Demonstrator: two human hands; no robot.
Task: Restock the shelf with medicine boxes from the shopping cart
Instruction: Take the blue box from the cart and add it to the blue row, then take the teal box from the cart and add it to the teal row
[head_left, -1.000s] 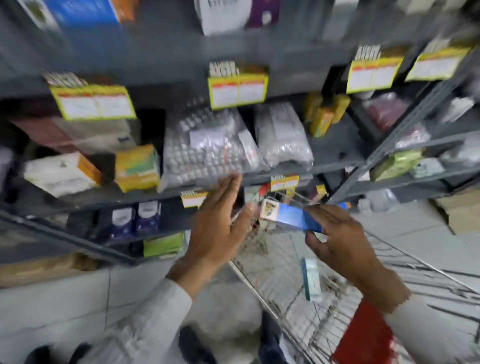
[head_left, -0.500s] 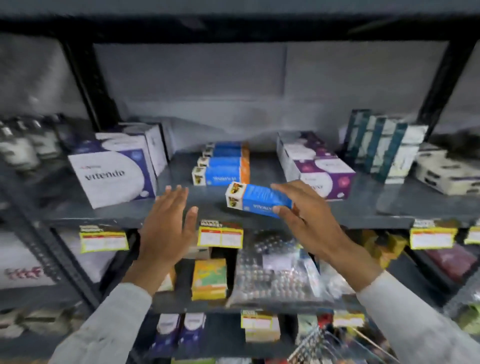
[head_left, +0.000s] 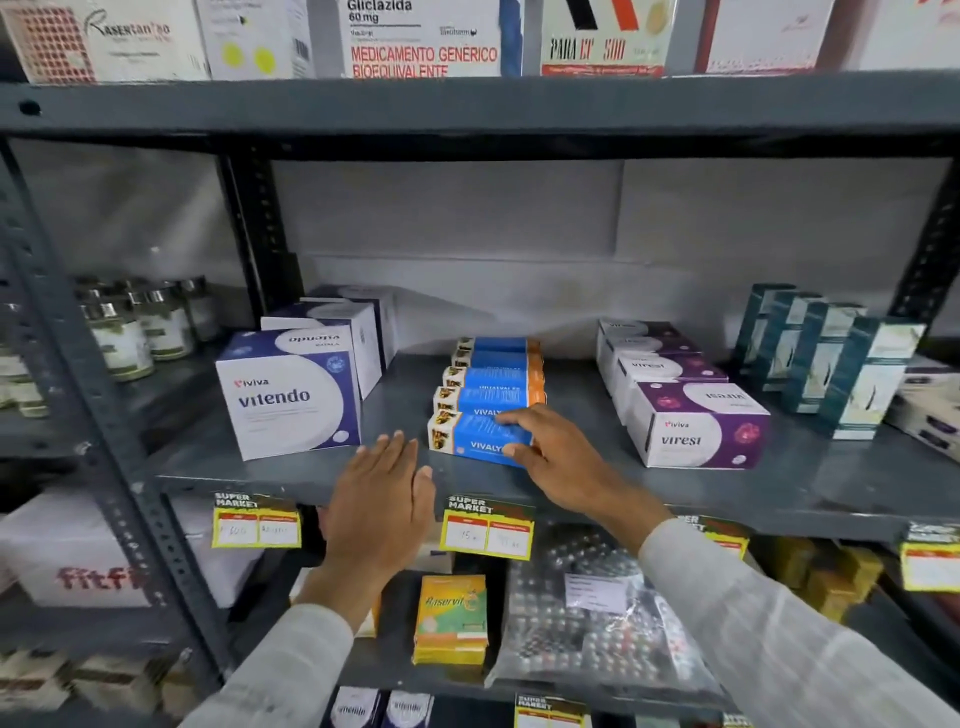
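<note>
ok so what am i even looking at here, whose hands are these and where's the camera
There is no machine here, just a person stocking a pharmacy shelf. The camera sits on the person's head and looks forward and down, so you see their own two arms reaching out. The right hand grips a blue medicine box and sets it at the front of a row of matching blue boxes. The left hand is open, holding nothing, hovering near the shelf edge. To the left of the row stand white and purple Vitendo boxes, to the right purple Viresi boxes. Yellow price tags hang below.
</note>
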